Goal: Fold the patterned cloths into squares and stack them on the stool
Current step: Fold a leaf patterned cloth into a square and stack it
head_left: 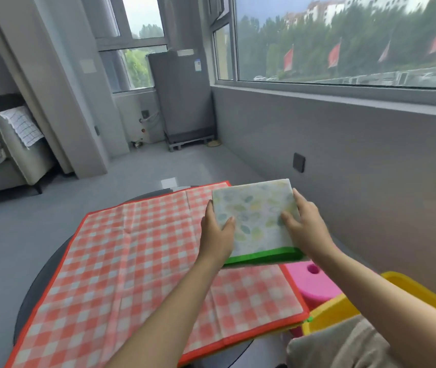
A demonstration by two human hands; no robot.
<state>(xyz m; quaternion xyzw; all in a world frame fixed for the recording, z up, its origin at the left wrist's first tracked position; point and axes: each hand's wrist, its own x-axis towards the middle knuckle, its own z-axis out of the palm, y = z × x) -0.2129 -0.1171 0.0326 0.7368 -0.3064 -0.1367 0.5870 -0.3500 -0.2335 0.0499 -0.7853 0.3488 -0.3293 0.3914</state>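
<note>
Two hands, left hand (218,232); right hand (306,224), grip one folded leaf cloth (258,216); one checked cloth (137,261) flat.

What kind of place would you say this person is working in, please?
Probably a home, in a glazed sunroom or balcony area: a grey upholstered sofa draped with a checked throw, a tall grey fridge, and wide windows overlooking trees.

fridge (182,94) by windows | sofa (12,152) left | wall socket (299,162)
</note>
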